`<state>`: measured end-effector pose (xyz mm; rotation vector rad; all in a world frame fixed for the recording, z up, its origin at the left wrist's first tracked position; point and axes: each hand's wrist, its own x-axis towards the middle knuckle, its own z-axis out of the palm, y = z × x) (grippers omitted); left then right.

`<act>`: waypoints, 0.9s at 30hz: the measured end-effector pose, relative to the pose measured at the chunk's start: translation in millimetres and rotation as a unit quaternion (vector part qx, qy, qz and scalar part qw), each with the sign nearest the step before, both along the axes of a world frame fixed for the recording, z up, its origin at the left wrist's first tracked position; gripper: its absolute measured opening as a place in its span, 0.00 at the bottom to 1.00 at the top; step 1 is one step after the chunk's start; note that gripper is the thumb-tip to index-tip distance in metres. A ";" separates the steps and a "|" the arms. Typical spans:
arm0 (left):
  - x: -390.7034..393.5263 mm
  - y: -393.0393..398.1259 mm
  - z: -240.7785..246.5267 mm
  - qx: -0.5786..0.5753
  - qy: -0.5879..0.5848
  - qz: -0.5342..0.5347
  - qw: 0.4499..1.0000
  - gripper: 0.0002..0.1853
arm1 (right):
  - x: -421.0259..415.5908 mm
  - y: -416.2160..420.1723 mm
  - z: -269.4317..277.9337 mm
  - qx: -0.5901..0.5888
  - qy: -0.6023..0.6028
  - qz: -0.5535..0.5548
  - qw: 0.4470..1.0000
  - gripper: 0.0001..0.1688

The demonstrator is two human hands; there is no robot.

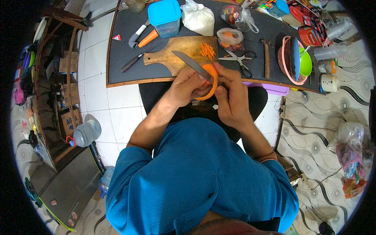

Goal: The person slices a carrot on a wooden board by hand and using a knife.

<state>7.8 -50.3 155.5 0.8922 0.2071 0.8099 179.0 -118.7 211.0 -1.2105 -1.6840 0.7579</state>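
Note:
Both bare hands are raised just past the table's near edge. My left hand is closed at a knife, its thumb against the blade; the handle cannot be made out. The blade points up and left over a wooden cutting board. A curved orange strip, apparently carrot, loops between the hands across the blade's wide end. My right hand has its fingers and thumb at the strip's outer side. Thin orange shreds lie on the board's right part.
Left of the board lie a dark-handled pointed tool, a peeler-like tool and a carrot. Behind stand a blue-lidded container and a bag of white contents. Scissors, a hammer and a pink basket are rightward.

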 end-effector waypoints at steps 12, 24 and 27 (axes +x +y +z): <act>6.7 -11.5 12.3 0.006 0.035 0.059 0.998 0.19 | 0.2 1.1 -0.2 0.039 0.002 -0.014 0.999 0.22; -3.4 -4.4 7.2 0.074 0.048 0.030 0.996 0.18 | -3.7 0.5 1.4 0.027 0.035 -0.001 0.999 0.21; -3.3 -3.5 3.2 0.096 0.045 0.039 0.994 0.19 | -5.4 0.8 3.5 0.041 0.037 0.000 0.998 0.21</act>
